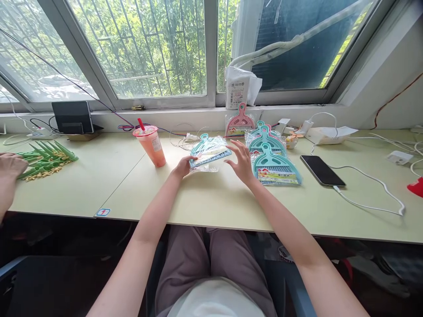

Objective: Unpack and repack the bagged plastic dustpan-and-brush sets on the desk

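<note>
My left hand (185,166) grips the lower left corner of a teal dustpan-and-brush set (211,152) in clear plastic, which is tilted over the table. At the set's right end my right hand (241,160) has its thumb and fingers apart, close to the wrapping, and holds nothing. Several more wrapped teal sets (276,165) lie overlapped just to the right of that hand. Behind them a pink set (240,121) leans at the windowsill.
A red-strawed drink cup (152,147) stands left of my hands. Further left, another person's hand (12,165) touches green plant-like stems (49,159). To the right lie a phone (322,171) and white cables. A tablet (73,118) stands at the back left.
</note>
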### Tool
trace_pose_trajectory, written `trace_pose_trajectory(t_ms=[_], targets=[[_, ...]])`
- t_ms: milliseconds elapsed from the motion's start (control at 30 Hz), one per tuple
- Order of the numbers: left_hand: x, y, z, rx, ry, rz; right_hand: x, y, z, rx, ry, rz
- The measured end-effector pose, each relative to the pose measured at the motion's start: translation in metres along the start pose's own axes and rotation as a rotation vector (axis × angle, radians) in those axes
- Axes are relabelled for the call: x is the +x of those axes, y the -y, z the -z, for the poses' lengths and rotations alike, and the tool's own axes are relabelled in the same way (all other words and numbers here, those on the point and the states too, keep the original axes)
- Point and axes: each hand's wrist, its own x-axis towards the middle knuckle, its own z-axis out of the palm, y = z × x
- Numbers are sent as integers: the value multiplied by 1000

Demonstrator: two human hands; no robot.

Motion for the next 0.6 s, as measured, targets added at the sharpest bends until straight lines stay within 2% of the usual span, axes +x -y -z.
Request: trace_pose_trajectory(t_ms=[200, 433, 600], targets=[[-6, 1, -1, 101, 107, 37, 2, 1, -2, 139, -85, -142], [-2, 6, 3, 230, 246, 81, 3, -7, -2, 150, -95, -133], [2, 6, 6, 366, 284, 78, -4, -4, -8, 74, -138, -157]])
